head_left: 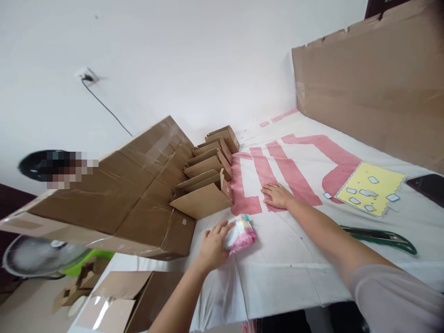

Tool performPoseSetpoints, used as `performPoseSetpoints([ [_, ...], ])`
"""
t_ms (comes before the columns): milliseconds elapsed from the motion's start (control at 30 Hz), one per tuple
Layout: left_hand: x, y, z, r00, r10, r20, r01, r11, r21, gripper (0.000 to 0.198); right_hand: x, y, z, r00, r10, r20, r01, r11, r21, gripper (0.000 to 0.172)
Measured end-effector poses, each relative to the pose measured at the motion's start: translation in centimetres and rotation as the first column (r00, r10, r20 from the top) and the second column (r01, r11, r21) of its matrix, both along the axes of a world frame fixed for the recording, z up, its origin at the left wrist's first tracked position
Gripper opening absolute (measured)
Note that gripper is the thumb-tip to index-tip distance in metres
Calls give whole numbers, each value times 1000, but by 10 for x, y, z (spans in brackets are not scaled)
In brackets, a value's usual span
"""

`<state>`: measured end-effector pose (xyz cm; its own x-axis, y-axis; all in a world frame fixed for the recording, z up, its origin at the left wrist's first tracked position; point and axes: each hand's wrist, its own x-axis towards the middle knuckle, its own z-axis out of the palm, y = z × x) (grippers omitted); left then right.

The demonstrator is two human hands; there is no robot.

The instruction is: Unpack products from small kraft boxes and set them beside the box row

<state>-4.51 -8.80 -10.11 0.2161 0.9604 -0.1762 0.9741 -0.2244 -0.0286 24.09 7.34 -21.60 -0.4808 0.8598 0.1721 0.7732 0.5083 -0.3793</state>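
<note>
**Head view: left hand closed on a pink packet, right hand flat on the table cover**

A white table cover (298, 263) printed with broad pink strokes fills the middle of the view. A tall cardboard sheet (374, 83) stands along its right edge. At the left a large taped cardboard box (114, 199) rests on the cover, and below the table edge a smaller open box (121, 296) stands on the floor beside a fan (34, 256).

A row of small folded cartons (208, 178) leans against the large box, running from the near end back toward the wall. Further right on the cover lie a yellow sticker sheet (371, 187), a long green-handled tool (381, 237) and a dark phone (428, 187).

The right hand (277, 195) lies palm down on the pink print with its fingers spread and nothing in it, just beside the nearest carton. The left hand (212, 246) sits nearer the table edge, below that same carton, with its fingers curled over one end of a pink-and-white packet (243, 236).

The packet lies flat on the cover. Its left end is under the fingers and the rest sticks out to the right of the hand. It is near the front carton without touching it, and it sits between the two hands.
</note>
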Motion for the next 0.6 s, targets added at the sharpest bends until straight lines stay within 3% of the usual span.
performPoseSetpoints([
  [200, -31, 30, -23, 980, 193, -49, -174, 951, 257, 67, 1, -2, 2, 1000, 1, 4, -1, 1000, 5, 60],
  [333, -30, 28, -44, 968, 250, -25, -228, 914, 335, 64, 1, -2, 2, 1000, -1, 17, 1, 1000, 9, 60],
  [400, -26, 21, -45, 968, 250, -11, -232, 911, 342, 68, 2, -2, 2, 1000, -2, 26, 2, 1000, 13, 59],
  [500, -27, 2, -24, 976, 216, 13, -206, 911, 357, 67, 2, -2, 2, 999, -1, 35, 1, 1000, 16, 59],
  [600, -53, -23, 21, 989, 123, 77, -145, 864, 481, 51, 2, -1, 0, 999, 6, 36, -6, 1000, 21, 60],
])
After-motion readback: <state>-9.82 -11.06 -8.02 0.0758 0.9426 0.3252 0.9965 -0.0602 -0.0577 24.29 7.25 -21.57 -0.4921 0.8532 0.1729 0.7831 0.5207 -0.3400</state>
